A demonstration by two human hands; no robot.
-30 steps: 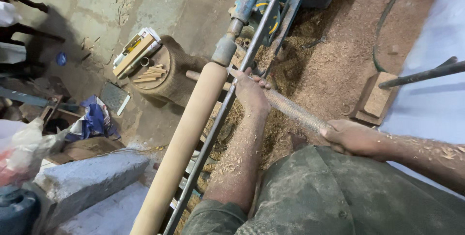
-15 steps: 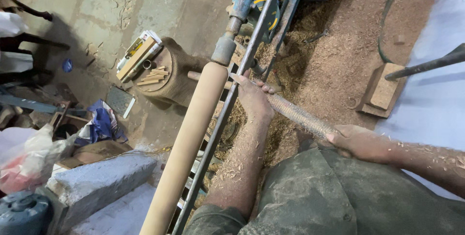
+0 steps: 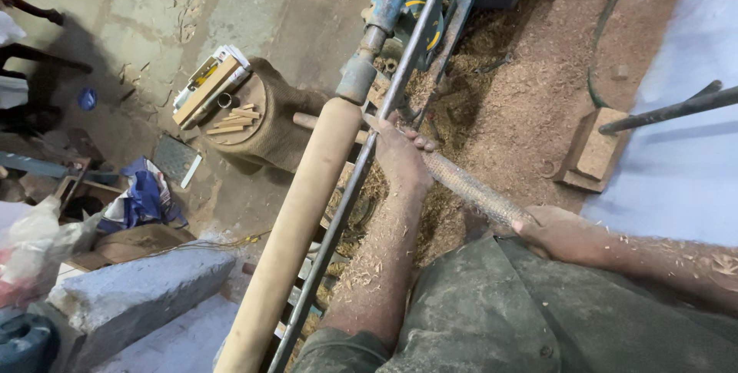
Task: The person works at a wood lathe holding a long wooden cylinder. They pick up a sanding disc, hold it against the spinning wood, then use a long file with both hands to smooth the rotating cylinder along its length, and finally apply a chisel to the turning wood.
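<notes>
Long wooden cylinder [image 3: 304, 212] mounted on the lathe [image 3: 400, 4], running from bottom edge up toward top centre. Steel rest bar [image 3: 361, 165] just right of it, parallel. Left hand [image 3: 400, 154] on the bar, gripping the tool's [image 3: 469, 185] front end; right hand [image 3: 557, 231] on its rear end, further right. Stump [image 3: 254, 123] left of the cylinder, sticks [image 3: 231, 119] on top. Sawdust [image 3: 523, 104] right of the lathe.

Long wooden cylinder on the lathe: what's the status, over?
Left hand steadies the tool on the rest bar. Right hand grips its handle end. Wooden cylinder mounted; sawdust all around.
</notes>
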